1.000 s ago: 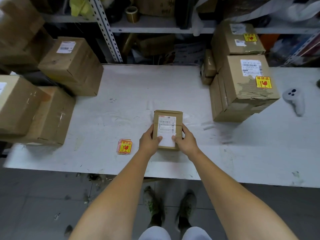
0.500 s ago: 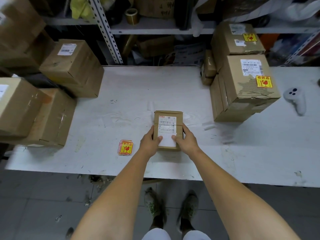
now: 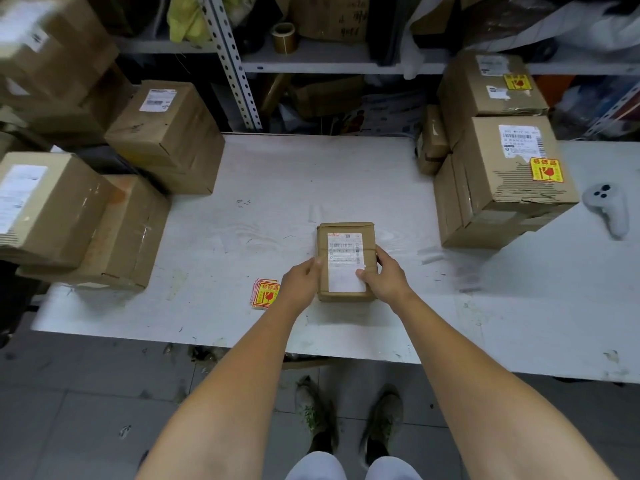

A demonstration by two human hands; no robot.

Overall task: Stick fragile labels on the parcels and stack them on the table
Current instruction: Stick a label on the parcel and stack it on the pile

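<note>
The print on the parcel (image 3: 346, 261)'s white slip (image 3: 344, 263) is too small to read, and the right thumb covers part of the slip's near right side. The left hand (image 3: 300, 283) shows its back and a thumb on the parcel's left top edge. Its other fingers are out of sight, so how they lie against the side cannot be told. The boxes (image 3: 52, 209) at the left are cut off by the frame, and the top one is blurred. The table (image 3: 311, 174) runs out of frame on the right.

Both hands grip the parcel by its near half, one on each side. The right hand (image 3: 386, 280) is curled round the right edge, thumb on top. The parcel lies flat on the table, mid-front, near the edge.

The red-and-yellow labels (image 3: 265, 294) lie in a small pile just left of the left hand – touching it or not, I cannot tell. At the right stands a stack (image 3: 512, 188) of parcels, two bearing such labels, with a grey controller (image 3: 607, 206) beside it.
</note>
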